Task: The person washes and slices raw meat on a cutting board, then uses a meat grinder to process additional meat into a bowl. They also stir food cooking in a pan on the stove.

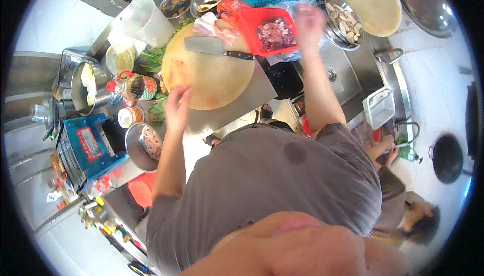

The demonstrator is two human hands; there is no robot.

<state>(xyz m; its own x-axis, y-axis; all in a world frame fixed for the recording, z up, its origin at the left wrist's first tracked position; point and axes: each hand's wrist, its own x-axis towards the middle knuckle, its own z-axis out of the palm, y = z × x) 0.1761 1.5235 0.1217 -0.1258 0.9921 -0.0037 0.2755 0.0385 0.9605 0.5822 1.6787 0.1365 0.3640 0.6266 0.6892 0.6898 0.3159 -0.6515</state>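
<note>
My left hand (177, 104) hovers at the near left edge of a round wooden chopping board (211, 81), its fingers slightly parted and nothing visible in them. On the board lies a cleaver (204, 45), its black handle pointing right. Pale raw meat (215, 29) rests behind the blade. A red plastic basket (248, 26) holding chopped raw meat (276, 34) overlaps the board's right edge. Blurred, my right hand (310, 18) is at the basket's right side, by a clear plastic bag (289, 7); its grip is unclear.
A steel bowl of pale cut pieces (344, 22) stands right of my hand, above a sink (336, 70). Leafy greens (153, 60), a sauce bottle (136, 86) and a steel bowl of meat strips (143, 147) sit at left. Another person (391, 185) works at right.
</note>
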